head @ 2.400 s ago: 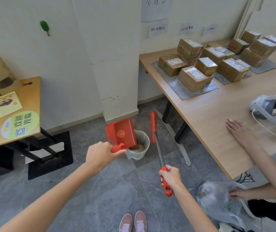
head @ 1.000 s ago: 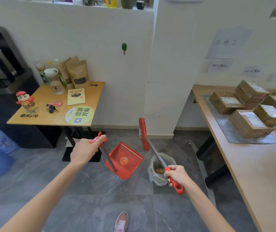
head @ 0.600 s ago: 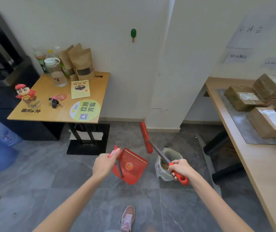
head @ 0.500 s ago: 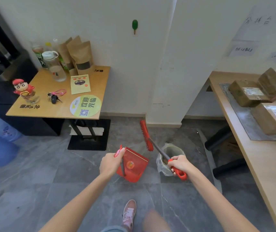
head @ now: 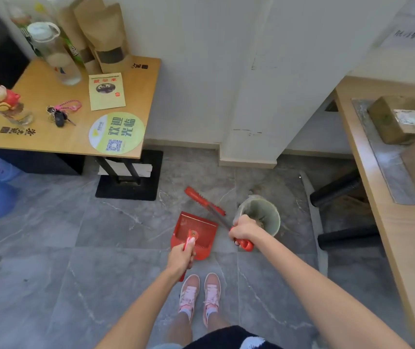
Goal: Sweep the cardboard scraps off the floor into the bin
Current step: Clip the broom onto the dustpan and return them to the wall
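The left hand (head: 180, 256) grips the red dustpan (head: 197, 229) by its handle, fingers curled round it. The right hand (head: 244, 229) has its fingers clamped on the red broom (head: 202, 200). Just right of the dustpan, the bin (head: 275, 217) holds brownish cardboard scraps (head: 260, 222).

I see open floor (head: 37, 248) left of the dustpan (head: 196, 227); on the right, the bin (head: 275, 222) and black table legs (head: 335, 187) stand close.

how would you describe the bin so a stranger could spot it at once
Start at the white pillar jutting from the wall and drop to the grey floor in front of it. The bin stands right of the red dustpan and beyond the right hand: small, round and pale, with a clear liner, where its neighbours are red.
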Motion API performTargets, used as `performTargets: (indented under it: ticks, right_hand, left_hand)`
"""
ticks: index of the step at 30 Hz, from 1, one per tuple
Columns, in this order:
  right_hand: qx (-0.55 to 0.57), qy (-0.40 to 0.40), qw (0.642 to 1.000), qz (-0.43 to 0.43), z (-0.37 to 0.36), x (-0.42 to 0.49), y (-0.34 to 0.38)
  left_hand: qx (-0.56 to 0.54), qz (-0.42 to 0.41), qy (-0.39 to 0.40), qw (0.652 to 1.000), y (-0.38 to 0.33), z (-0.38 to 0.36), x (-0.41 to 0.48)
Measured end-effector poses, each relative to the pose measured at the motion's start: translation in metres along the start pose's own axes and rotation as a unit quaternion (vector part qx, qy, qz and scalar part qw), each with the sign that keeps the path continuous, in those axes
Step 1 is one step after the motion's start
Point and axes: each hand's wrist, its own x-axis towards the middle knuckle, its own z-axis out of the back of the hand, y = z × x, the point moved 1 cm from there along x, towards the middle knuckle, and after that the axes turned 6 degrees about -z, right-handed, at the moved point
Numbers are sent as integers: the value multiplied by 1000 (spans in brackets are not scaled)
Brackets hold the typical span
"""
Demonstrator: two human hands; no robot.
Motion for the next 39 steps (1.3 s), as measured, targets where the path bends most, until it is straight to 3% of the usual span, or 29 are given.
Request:
performTargets:
  ticks: [9, 19, 24, 30, 33, 36, 39]
  right_hand:
    - [-121, 65, 990, -11, -25, 36, 11]
    - [65, 178, 981, -38, -7, 45, 30]
    - [88, 209, 973, -45, -4, 38, 44]
    - [117, 226, 967, 9, -15, 20, 63]
    - [80, 219, 971, 45, -14, 17, 64]
    - [17, 203, 969, 141, -13, 12, 64]
    - [-55, 133, 962, 231, -15, 9, 60]
  left_hand:
    - [-42, 50, 73, 995, 7, -13, 19]
    - [-81, 97, 88, 988, 6, -7, 19]
    - [-86, 79, 36, 993, 8, -19, 18]
    - [-101, 14, 58, 993, 2, -25, 15]
    - [-91, -4, 54, 994, 3, -30, 16]
    - [-88, -11, 41, 995, 3, -35, 19]
    - [-110, -13, 29, 993, 3, -38, 21]
